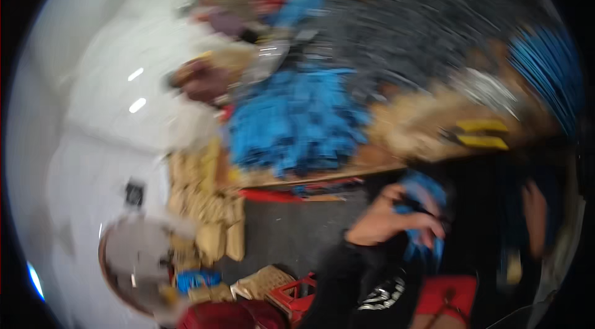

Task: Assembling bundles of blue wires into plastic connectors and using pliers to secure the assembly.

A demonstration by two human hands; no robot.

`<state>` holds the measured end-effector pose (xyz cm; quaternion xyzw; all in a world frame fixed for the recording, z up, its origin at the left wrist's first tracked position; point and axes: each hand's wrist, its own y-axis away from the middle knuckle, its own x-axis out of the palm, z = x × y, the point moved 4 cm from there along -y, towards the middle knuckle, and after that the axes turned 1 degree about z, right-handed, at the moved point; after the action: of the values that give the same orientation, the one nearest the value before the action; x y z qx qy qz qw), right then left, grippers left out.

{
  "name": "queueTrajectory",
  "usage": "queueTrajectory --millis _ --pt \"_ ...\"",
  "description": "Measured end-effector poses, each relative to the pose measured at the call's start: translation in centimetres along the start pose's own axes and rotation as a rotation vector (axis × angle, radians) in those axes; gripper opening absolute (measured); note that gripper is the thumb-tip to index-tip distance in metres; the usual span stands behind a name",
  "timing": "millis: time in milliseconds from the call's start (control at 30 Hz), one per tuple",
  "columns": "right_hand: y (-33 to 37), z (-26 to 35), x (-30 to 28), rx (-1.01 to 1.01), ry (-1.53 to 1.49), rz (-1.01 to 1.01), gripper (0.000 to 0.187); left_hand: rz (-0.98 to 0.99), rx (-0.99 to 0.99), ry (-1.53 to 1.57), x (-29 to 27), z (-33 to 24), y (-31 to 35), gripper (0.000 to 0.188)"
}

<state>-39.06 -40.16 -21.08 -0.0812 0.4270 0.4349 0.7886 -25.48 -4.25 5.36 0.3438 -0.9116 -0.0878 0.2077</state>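
Observation:
My left hand (387, 220), at the end of a black sleeve, is closed with thumb and fingers bent round a bunch of blue strips (427, 189). Part of the bunch hangs below the fingers over something dark. Motion blur hides its finer detail. At the right, a blurred skin-coloured shape (533, 214) shows against the dark; I cannot make out whether it is my right hand. Beyond my left hand, a large heap of blue strips (297, 121) lies on a wooden worktop (421, 121). A yellow-handled hand tool (480, 133) rests to its right.
Dark grey strips (421, 25) cover the far worktop, and a blue bundle (548, 75) lies at far right. Brown packets (211, 217) are stacked at left beside a round grey-topped stool (133, 261). Below are a red plastic frame (297, 295) and a red slab (446, 298).

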Motion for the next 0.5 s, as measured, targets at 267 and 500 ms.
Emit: queueTrajectory --millis 267,500 --pt "-2.6 -5.7 11.2 -0.321 0.531 0.417 0.02 0.126 0.256 -0.168 -3.0 4.0 -1.3 0.023" --pt "-15.4 -5.0 19.4 -0.276 0.456 -0.067 0.017 0.141 0.03 -0.119 -3.8 4.6 -4.1 0.012"
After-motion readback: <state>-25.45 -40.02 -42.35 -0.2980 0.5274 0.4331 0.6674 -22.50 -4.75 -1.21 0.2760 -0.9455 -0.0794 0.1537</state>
